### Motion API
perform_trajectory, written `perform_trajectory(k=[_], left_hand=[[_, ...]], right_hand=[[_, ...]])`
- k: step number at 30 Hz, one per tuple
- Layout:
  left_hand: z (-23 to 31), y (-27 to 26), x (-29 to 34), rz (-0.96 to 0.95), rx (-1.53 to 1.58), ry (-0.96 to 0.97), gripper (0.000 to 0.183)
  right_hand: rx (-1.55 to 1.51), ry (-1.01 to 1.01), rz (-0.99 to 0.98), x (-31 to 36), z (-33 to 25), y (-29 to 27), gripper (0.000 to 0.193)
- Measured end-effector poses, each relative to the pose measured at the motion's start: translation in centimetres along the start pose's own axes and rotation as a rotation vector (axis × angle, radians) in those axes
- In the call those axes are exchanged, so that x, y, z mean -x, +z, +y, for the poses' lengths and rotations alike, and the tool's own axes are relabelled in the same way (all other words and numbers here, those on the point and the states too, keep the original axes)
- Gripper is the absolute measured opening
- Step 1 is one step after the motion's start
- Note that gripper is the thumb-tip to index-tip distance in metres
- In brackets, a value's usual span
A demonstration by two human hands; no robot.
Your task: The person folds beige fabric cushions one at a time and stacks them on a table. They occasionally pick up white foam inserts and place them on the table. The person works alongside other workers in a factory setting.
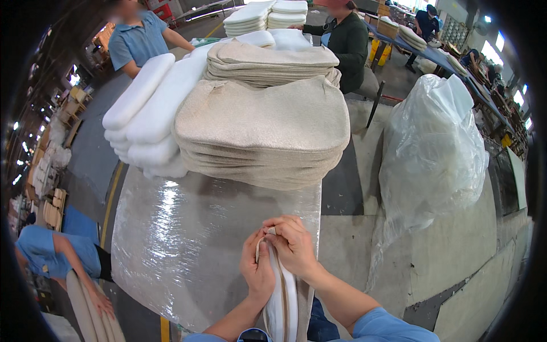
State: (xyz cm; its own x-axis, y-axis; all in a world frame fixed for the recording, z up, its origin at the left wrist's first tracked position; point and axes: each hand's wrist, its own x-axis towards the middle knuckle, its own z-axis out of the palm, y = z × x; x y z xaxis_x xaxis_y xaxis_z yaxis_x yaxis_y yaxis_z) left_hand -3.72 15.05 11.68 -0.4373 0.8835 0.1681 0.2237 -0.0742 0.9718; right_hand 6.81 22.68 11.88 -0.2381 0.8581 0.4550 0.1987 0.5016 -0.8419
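A narrow white cushion (290, 310) stands on edge close to my body, at the near side of the plastic-covered table (171, 228). Along its upper edge runs a brown strip that looks like a zipper, with beige fabric beside it. My left hand (258, 275) is closed around the cushion's far end from the left, thumb on top. From the right, my right hand (293, 246) pinches a small pale bit of fabric at the same end. Both sets of fingertips nearly meet there; exactly what lies between them is partly hidden.
Beyond my hands rise stacks of beige cushion covers (262, 119), with white padding pieces (151, 108) piled to their left. A large clear plastic bag (433, 148) stands right. One person (139, 43) is far left, another (347, 45) far right, a third (62, 251) near left.
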Motion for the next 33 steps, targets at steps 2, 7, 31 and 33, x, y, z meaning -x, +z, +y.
perform_trajectory(k=[2,7,31,33], left_hand=[[-0.5,0.8,0.4,0.065,0.05,-0.025,0.032],[-1.0,3.3,0.2,0.078,-0.002,-0.078,0.036],[0.7,2.6,0.8,-0.097,-0.127,0.013,0.03],[1.5,2.2,1.1,-0.066,-0.192,0.075,0.027]], right_hand=[[-0.033,0.016,0.035,0.6,0.3,0.3,0.009],[-0.114,0.132,0.06,0.8,2.2,-0.7,0.008],[-0.147,0.236,0.117,3.2,0.1,-3.5,0.009],[-0.143,0.183,0.166,3.6,0.0,-2.5,0.01]])
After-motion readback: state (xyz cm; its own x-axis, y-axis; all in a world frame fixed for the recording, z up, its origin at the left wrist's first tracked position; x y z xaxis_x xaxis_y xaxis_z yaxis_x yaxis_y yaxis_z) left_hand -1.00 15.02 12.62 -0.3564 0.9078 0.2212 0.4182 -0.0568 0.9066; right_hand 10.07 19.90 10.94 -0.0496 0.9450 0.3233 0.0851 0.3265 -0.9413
